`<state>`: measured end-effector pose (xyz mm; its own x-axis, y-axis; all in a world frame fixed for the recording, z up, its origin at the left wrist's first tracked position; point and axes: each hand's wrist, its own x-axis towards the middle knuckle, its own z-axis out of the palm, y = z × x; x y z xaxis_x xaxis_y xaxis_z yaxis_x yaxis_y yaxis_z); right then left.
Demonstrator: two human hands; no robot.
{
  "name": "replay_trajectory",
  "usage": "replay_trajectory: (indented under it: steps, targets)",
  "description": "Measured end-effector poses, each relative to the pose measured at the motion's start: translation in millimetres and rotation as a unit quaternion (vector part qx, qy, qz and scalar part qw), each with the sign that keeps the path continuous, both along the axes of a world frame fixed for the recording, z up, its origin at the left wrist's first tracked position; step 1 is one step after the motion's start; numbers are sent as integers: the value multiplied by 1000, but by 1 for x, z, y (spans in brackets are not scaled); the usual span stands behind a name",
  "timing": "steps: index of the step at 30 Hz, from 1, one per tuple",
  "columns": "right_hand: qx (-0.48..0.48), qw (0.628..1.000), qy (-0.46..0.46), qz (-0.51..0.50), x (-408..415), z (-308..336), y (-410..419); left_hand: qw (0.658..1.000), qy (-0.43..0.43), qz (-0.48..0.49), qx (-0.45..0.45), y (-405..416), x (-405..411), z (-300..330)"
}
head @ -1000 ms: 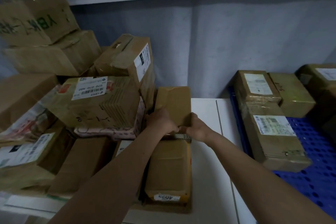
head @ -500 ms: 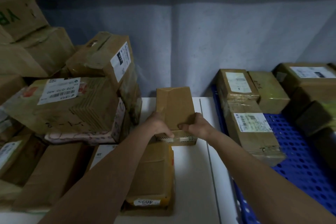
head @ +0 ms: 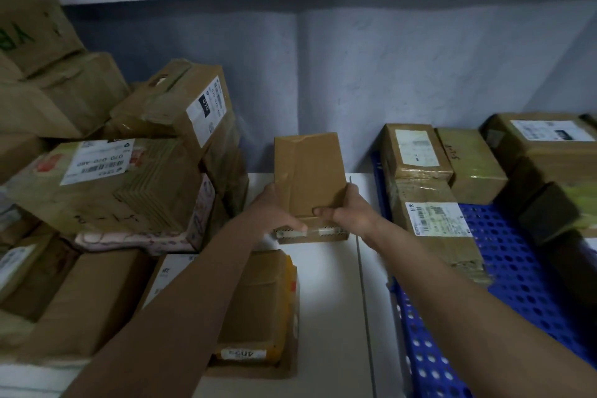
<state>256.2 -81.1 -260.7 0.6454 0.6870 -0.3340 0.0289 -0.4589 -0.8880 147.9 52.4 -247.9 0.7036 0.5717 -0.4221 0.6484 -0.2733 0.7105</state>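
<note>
Far left is the big heap of cartons, with the labelled carton (head: 106,184) lying tilted on a pink-wrapped parcel (head: 135,239). Just right of that heap is my left hand (head: 274,210), curled round the near left corner of the small brown box (head: 308,174), fingers running along its near edge.

The box is in the gap in the middle of the white bench (head: 329,284), long side pointing away from me toward the wall, near end between my hands. Honestly can't tell if it's fully down on the bench or just above it. My right hand (head: 352,213) grips the near right corner, thumb on top.

My guess is it's pretty light, since two corner grips seem to be enough. The cardboard looks stiff, but the tape on the lid is glossy, so I'd hold it by the edges, not the flat top.

Over on the right, taped parcels (head: 436,220) lie on a blue perforated pallet (head: 517,268).
</note>
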Motion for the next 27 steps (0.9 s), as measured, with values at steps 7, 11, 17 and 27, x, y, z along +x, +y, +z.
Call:
replay_trajectory:
  steps: [7, 11, 17, 27]
  targets:
    - [23, 997, -71, 8, 12, 53, -32, 995, -80, -5, 58, -32, 11, 48]
    - [23, 995, -96, -10, 29, 80, -77, 992, -126, -15, 18, -74, 24, 70]
    - [-20, 993, -104, -42, 67, 99, -166, 988, -143, -41, -37, -146, 65, 79]
    - [-100, 985, -103, -94, 98, 99, -292, 985, -111, -96, -95, -258, 116, 60]
